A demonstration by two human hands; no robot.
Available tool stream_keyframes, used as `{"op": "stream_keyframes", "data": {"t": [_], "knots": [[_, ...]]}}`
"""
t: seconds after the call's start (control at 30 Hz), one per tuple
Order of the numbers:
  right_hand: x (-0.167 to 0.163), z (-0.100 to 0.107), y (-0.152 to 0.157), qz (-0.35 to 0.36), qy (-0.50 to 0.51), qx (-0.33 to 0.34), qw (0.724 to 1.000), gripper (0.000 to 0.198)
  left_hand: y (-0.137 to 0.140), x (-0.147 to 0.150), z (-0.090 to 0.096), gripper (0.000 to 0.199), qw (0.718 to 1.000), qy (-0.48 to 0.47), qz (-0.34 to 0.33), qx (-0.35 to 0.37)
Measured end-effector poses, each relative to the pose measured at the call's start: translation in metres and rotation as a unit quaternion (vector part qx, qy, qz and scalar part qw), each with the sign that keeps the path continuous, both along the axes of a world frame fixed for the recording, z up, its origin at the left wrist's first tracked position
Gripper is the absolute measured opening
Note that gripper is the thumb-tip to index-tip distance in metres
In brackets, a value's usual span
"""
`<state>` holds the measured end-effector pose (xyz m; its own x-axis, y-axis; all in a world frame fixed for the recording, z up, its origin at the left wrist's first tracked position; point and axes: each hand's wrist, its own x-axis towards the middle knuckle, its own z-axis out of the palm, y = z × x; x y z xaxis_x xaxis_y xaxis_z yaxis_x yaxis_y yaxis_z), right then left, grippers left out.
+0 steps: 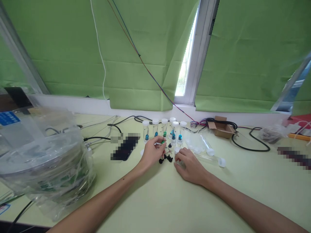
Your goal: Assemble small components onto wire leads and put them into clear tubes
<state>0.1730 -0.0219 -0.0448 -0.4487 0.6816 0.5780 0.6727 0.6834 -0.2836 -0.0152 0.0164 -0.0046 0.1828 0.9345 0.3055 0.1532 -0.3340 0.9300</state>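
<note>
Green piece [163, 141]: it was in my left hand, around the middle of the table [155, 204], just on the near side of the standing tubes (my fingers covered part of it).

Left hand [153, 151]: thumb and fingertips were pressed together, pinching the green piece.

Right hand [190, 165]: the fingers were bent at a clear item with a white top [178, 149], to the right of the left hand; I could not tell whether they gripped it or only touched it, as my own knuckles hid the contact.

Standing tubes [145, 130]: six clear, white-capped ones stood upright in a loose cluster on the far side of my hands, with blue pieces inside most and green in the one right behind my left fingers.

Black pieces [169, 158]: several lay between my two hands, with one a little farther off.

Lying tubes [206, 158]: two clear ones rested on their sides to the right, beyond my right hand, their white ends pointing right and near.

Left side: a dark phone [128, 150] (partly blurred out) lay near my left hand, and a large plastic-wrapped bundle [48, 155] sat farther left.

Far right: an open cardboard box [223, 131] stood beside a looped black cable [263, 149].
</note>
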Motion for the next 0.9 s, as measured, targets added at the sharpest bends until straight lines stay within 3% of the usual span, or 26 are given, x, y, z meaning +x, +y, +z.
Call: {"op": "stream_keyframes", "data": {"t": [0.3,0.47,0.9], "knots": [[0.000,0.000,0.000,0.011,-0.005,-0.032,0.999,0.010,0.001,0.001,-0.011,0.023,0.999,0.025,-0.022,0.004],[0.001,0.001,-0.001,0.009,-0.004,-0.040,0.999,0.017,0.002,0.002,-0.011,0.022,0.999,0.027,-0.025,-0.001],[0.002,0.000,0.003,0.024,-0.003,-0.052,0.998,0.014,0.001,0.001,-0.011,0.023,0.999,0.041,-0.033,-0.005]]}}
